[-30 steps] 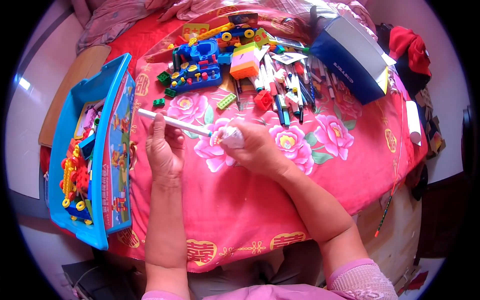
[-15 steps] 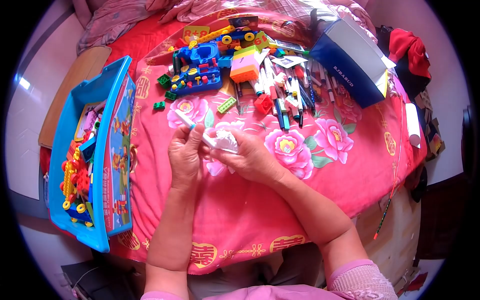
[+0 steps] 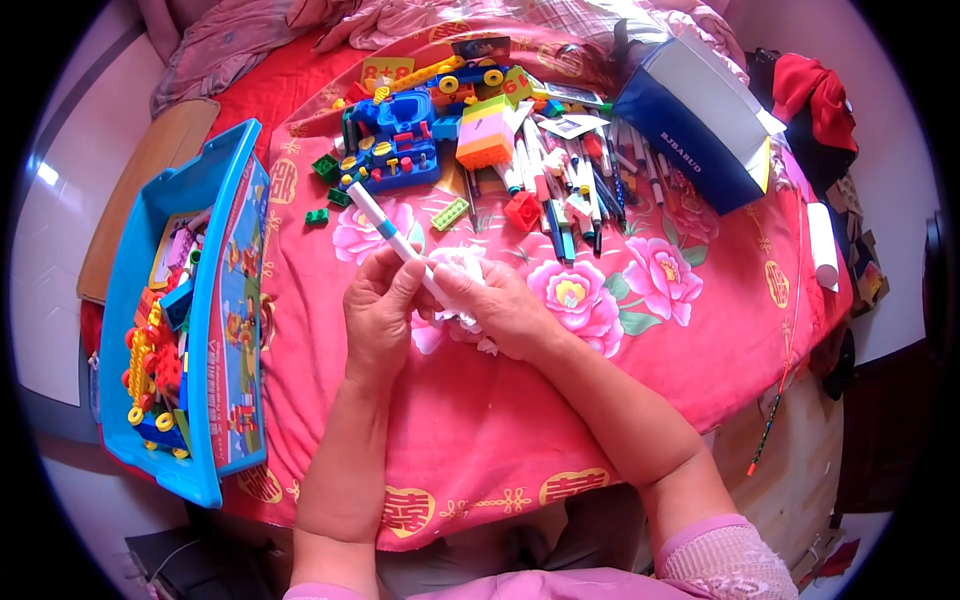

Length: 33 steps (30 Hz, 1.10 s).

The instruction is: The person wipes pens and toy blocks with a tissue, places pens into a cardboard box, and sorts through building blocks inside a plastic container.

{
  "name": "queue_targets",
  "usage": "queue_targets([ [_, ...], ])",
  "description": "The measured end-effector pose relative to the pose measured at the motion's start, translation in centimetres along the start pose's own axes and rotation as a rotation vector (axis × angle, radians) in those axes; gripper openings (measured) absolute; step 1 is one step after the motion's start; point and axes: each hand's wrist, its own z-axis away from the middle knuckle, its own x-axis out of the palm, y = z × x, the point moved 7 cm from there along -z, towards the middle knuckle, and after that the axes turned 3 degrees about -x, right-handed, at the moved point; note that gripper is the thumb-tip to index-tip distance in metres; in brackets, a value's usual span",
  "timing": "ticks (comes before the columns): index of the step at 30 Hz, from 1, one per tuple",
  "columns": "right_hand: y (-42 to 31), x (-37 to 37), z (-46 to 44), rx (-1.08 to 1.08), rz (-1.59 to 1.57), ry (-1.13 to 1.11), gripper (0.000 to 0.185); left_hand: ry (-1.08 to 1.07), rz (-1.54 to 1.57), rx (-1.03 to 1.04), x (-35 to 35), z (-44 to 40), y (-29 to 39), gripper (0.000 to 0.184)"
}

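A white marker with a blue band [image 3: 377,221] slants up and left out of my two hands. My left hand [image 3: 384,304] is closed, its thumb and fingers pinching the marker's body. Against the marker's lower end, my right hand [image 3: 497,311] is closed on a crumpled white tissue [image 3: 460,262], which bulges out above and below the fingers. The marker's lower end is hidden by the tissue and the right thumb. Both hands are close together above the flowered pink tablecloth [image 3: 480,420].
Markers and pens [image 3: 570,190] lie heaped beyond my hands, beside a blue toy workbench [image 3: 395,160] and coloured bricks [image 3: 485,135]. A blue toy bin [image 3: 212,400] stands at left, a dark blue box [image 3: 690,140] at back right. A white roll [image 3: 823,247] lies at the right edge.
The marker now sticks up further from my hands, with more of its body showing. My right hand has brought the tissue around its lower part, its thumb now nearer the left thumb.
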Motion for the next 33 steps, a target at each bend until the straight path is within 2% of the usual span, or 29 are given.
queue_targets([
  [3, 0.5, -0.3, -0.1, 0.040, -0.083, 0.033, 0.045, -0.019, -0.066, 0.019, 0.6, 0.4, 0.3, 0.015],
  [6, 0.3, -0.6, -0.2, 0.026, -0.137, 0.085, 0.051, -0.087, -0.124, 0.072, 1.6, 0.8, 0.2, 0.014],
  [10, 1.0, -1.1, -0.6, 0.054, -0.272, 0.111, 0.050, -0.036, -0.209, 0.117, 2.3, 1.5, 0.5, 0.012],
  [15, 0.8, -0.6, -0.4, 0.040, -0.190, 0.064, 0.049, 0.060, -0.115, 0.146, 0.8, 0.9, 0.8, 0.010],
  [19, 1.3, -0.5, -0.7, 0.014, -0.150, 0.029, 0.048, 0.163, -0.086, 0.247, -0.4, 0.6, 1.2, 0.010],
  [22, 1.4, -0.6, -0.7, -0.001, -0.101, 0.018, 0.047, 0.178, -0.136, 0.266, -0.4, 0.6, 1.4, 0.011],
  [25, 1.2, -0.6, -0.6, -0.023, -0.074, 0.047, 0.046, 0.010, -0.222, 0.162, 0.8, 0.7, 0.7, 0.012],
  [33, -0.2, 0.1, 0.0, -0.024, 0.003, 0.059, 0.041, -0.104, -0.218, 0.005, 1.9, 1.0, -0.1, 0.014],
])
